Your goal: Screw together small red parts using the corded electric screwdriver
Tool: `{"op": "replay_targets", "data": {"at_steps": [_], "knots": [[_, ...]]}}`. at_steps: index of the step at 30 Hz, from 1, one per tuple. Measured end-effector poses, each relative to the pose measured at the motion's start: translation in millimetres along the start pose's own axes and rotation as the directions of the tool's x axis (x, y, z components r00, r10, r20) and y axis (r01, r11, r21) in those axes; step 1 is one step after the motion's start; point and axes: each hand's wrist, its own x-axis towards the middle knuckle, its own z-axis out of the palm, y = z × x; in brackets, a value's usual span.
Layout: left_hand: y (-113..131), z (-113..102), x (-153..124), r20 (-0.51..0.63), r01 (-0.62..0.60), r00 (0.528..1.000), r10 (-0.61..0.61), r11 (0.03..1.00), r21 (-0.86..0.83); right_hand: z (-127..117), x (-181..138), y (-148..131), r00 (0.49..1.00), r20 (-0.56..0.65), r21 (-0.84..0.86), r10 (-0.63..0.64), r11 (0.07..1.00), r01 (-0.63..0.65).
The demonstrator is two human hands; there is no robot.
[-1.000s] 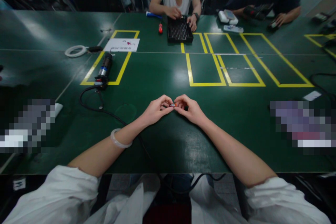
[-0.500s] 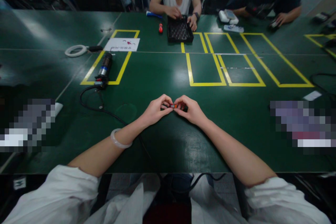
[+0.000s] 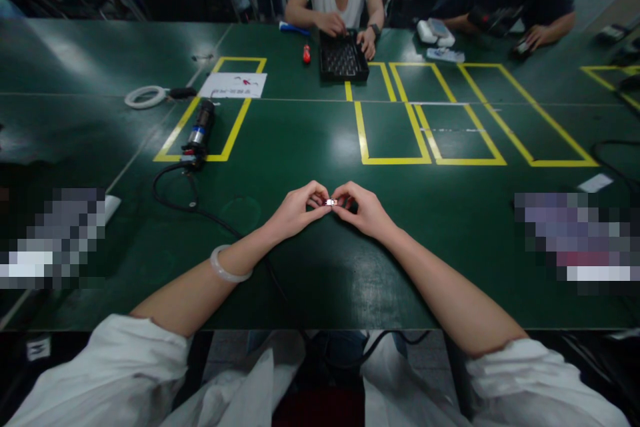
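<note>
A small bright part [image 3: 331,202], white and silvery with a pinkish tint, is held between the fingertips of both hands over the table's middle. It is too small for me to tell its kind. My left hand [image 3: 304,209] pinches its left end, thumb below and fingers curled above. From the other side, my right hand [image 3: 361,208] pinches the right end in the same way. The fingers cover most of the part. Left of my hands lies a black, blue and silver electric screwdriver-like tool [image 3: 200,128], its black cable [image 3: 213,215] running under my left forearm.
Yellow tape frames [image 3: 395,161] mark the green table [image 3: 310,133]. A white printed sheet [image 3: 235,85] and a coiled white cord [image 3: 145,97] lie at the back left. Opposite, a person handles a black tray [image 3: 344,70] beside a red-handled tool [image 3: 307,53]. Blurred-out flat devices flank me.
The small part showed orange and dark red before and now looks bright white. Both hands have stayed nearly still, pinching it in the same place.
</note>
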Motion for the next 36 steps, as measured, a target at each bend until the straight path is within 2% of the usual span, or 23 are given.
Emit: {"op": "replay_targets", "data": {"at_steps": [4,8,11,13,15,18,21,23,26,28,30,31,34,36], "knots": [[0,-3,0,-0.028,0.022,0.999,-0.021,1.0,0.017,2,1,4,0.995,-0.017,0.132,0.099,0.987,-0.096],[-3,-11,4,-0.105,0.025,0.994,-0.018,0.997,0.069,1,1,7,0.978,0.051,0.186,0.202,0.96,-0.208],[-10,-27,10,-0.175,0.005,0.984,0.025,0.986,0.169,0,2,7,0.972,0.082,0.192,0.219,0.954,-0.231],[-20,-47,15,-0.24,0.012,0.969,0.059,0.958,0.287,-1,2,6,0.971,0.094,0.192,0.222,0.953,-0.236],[-32,-73,17,-0.313,0.077,0.946,0.077,0.888,0.452,-1,2,6,0.969,0.103,0.191,0.225,0.952,-0.241],[-53,-116,13,-0.461,0.294,0.886,0.051,0.708,0.642,-1,2,6,0.969,0.107,0.182,0.222,0.954,-0.239],[-71,-154,-1,-0.608,0.511,0.794,-0.012,0.555,0.656,-1,2,5,0.97,0.112,0.169,0.215,0.958,-0.231],[-79,-175,-11,-0.662,0.609,0.746,-0.063,0.466,0.642,-1,3,5,0.972,0.113,0.163,0.208,0.961,-0.225],[-87,-203,-22,-0.685,0.71,0.694,-0.221,0.364,0.603,0,3,5,0.973,0.112,0.162,0.201,0.963,-0.217],[-92,-222,-25,-0.654,0.735,0.678,-0.336,0.327,0.594,0,2,5,0.974,0.112,0.164,0.198,0.963,-0.215],[-97,-240,-25,-0.61,0.725,0.687,-0.394,0.317,0.612,0,3,4,0.973,0.116,0.162,0.198,0.963,-0.215],[-99,-247,-25,-0.586,0.704,0.709,-0.392,0.338,0.625,-1,3,4,0.973,0.117,0.16,0.199,0.963,-0.216],[-106,-257,-25,-0.544,0.62,0.782,-0.303,0.467,0.631,-1,3,4,0.973,0.118,0.156,0.199,0.964,-0.216],[-107,-252,-26,-0.514,0.537,0.83,-0.216,0.558,0.633,-1,3,4,0.973,0.114,0.154,0.202,0.964,-0.218]]}}
